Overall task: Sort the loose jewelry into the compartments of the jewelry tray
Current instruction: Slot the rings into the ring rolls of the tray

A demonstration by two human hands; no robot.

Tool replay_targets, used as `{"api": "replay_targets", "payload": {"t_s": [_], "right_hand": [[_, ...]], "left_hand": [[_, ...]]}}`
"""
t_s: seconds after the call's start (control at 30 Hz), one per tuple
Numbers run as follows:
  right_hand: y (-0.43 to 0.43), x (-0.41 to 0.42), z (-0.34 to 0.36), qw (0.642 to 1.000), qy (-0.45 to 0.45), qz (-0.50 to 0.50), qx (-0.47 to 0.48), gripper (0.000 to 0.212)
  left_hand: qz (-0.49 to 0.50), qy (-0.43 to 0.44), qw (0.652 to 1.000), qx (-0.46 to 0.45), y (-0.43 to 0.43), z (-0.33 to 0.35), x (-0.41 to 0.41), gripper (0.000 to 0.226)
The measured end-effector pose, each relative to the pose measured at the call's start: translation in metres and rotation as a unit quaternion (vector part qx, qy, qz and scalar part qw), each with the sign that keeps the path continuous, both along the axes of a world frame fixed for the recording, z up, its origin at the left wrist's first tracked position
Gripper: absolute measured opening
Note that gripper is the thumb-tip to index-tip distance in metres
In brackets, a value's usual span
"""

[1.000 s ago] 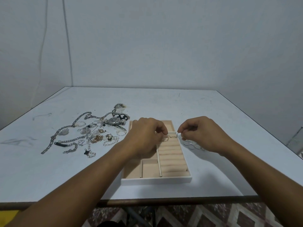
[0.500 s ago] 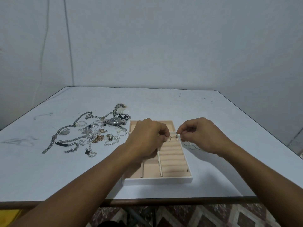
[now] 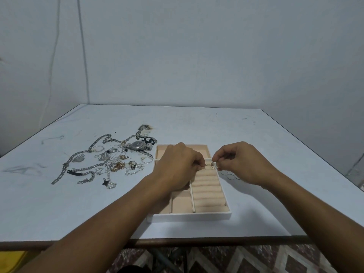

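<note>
From the head view, the jewelry tray (image 3: 189,216) sat on the pale surface (image 3: 256,138) close to its near edge, about midway along it. The tray had a long column of padded ring rolls (image 3: 208,192) on its right side and plain square compartments on its left.

The left hand (image 3: 179,166) hung over the tray's far left part, fingers curled, its fingertips pinching one end of a thin wire piece (image 3: 209,165). The right hand (image 3: 238,162) was over the tray's far right corner, thumb and forefinger pinching the other end. The wire piece hung between them above the topmost ring rolls. A few thin hoops (image 3: 229,175) showed below the right hand, beside the tray's right wall; whether they joined the pinched piece could not be told.

The loose jewelry (image 3: 110,164) lay in a heap toward the surface's left edge, with a wristwatch (image 3: 138,145) nearest the tray's far left corner and a heavy chain (image 3: 77,159) at the heap's left.
</note>
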State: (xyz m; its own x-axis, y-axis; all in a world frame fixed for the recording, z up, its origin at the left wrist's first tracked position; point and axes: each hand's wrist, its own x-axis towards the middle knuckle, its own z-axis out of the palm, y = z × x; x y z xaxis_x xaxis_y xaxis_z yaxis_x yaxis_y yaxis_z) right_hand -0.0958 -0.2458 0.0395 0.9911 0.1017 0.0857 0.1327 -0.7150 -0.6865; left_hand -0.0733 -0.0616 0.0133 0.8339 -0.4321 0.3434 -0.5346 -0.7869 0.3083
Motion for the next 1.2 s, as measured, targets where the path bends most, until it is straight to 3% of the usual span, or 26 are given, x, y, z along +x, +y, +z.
{"api": "replay_targets", "payload": {"t_s": [0.43, 0.87, 1.2], "right_hand": [[0.001, -0.002, -0.001, 1.000, 0.001, 0.004, 0.001, 0.017], [0.005, 0.005, -0.010, 0.999, -0.027, 0.012, -0.044, 0.020], [0.012, 0.006, -0.015, 0.995, -0.069, 0.020, -0.068, 0.021]], "left_hand": [[-0.031, 0.000, 0.998, 0.056, 0.001, -0.002, -0.001, 0.036], [-0.005, 0.001, 1.000, -0.030, 0.021, 0.004, -0.003, 0.028], [0.009, 0.011, 0.999, -0.035, 0.039, 0.002, -0.001, 0.019]]}}
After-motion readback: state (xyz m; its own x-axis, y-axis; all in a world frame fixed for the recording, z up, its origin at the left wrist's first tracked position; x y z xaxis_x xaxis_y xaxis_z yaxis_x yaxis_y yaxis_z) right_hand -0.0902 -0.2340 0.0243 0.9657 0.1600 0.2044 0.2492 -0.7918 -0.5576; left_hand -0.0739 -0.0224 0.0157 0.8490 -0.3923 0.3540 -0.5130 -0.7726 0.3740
